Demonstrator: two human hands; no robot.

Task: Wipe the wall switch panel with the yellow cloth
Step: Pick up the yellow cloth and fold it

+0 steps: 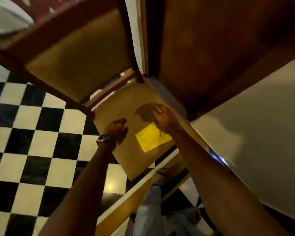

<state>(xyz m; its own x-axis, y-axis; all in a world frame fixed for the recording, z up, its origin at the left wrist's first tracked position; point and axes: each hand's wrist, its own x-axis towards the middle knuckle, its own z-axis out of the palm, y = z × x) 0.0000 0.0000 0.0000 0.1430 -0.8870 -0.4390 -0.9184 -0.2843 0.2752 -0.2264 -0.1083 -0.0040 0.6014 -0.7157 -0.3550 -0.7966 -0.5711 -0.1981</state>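
A folded yellow cloth point(152, 137) lies flat on the tan padded seat of a wooden chair point(126, 108). My right hand point(163, 119) hovers over the cloth's upper right corner, fingers spread, holding nothing; whether it touches the cloth I cannot tell. To the cloth's left my left hand point(117, 128), with a watch on its wrist, rests at the seat's left edge with its fingers spread. No wall switch panel is in view. The picture is blurred.
The chair's padded backrest point(78, 60) rises toward the upper left. A dark wooden door point(220, 48) and a pale wall point(254, 125) stand to the right. Black-and-white checkered floor tiles point(32, 133) spread on the left. My legs point(153, 210) show at the bottom.
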